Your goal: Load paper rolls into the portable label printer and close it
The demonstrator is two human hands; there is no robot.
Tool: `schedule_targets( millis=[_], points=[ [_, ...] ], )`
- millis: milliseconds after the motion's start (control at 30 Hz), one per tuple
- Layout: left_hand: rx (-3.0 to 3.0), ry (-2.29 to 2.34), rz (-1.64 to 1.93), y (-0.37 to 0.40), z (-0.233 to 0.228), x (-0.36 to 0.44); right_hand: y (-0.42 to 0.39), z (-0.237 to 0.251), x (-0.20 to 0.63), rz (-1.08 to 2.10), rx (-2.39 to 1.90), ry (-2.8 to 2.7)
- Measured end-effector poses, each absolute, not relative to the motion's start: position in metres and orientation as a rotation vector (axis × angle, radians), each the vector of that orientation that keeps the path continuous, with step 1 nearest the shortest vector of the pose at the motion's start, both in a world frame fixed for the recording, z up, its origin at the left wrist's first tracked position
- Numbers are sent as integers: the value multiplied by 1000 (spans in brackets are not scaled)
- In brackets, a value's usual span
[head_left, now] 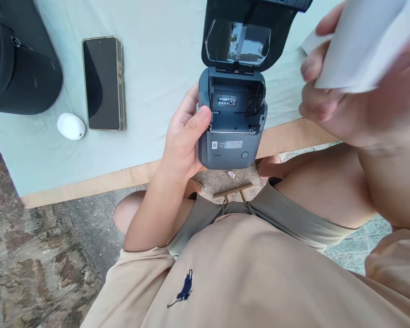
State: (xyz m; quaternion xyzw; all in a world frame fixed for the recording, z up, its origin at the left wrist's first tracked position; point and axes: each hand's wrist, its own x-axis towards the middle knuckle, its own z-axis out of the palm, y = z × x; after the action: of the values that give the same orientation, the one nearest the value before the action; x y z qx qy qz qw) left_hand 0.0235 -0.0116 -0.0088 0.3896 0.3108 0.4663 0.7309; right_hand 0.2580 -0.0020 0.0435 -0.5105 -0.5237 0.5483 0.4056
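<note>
Left hand [182, 141] wraps little printer [230, 120], lid up, empty slot facing up. Right hand [355, 98] pinches white paper [360, 43] — up high, off to printer's right, well apart.

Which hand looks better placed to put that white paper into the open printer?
The right hand, probably: it already holds the white paper beside the printer, whose lid is open. The left hand grips the printer.
</note>
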Motion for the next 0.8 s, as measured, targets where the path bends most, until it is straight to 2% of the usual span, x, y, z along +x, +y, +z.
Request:
schedule_targets(
  millis=[67, 233, 367, 433, 667, 800],
  points=[
    [852, 689, 1027, -10, -10, 24, -4, 36, 257, 1429, -1215, -1269],
    [864, 710, 1024, -7, -12, 24, -13, 22, 267, 1289, -1185, -1408],
    [880, 715, 1018, -5, -13, 24, -17, 15, 281, 680, -1240, -1892],
    [882, 705, 1016, -5, -13, 25, -18, 13, 283, 525, -1263, -1995],
    [857, 661, 1015, -6, -11, 24, -11, 11, 276, 546, -1640, -2088],
    [835, 692, 1005, -8, -6, 25, -11, 15, 282, 597, -1390, -2003]
  ],
)
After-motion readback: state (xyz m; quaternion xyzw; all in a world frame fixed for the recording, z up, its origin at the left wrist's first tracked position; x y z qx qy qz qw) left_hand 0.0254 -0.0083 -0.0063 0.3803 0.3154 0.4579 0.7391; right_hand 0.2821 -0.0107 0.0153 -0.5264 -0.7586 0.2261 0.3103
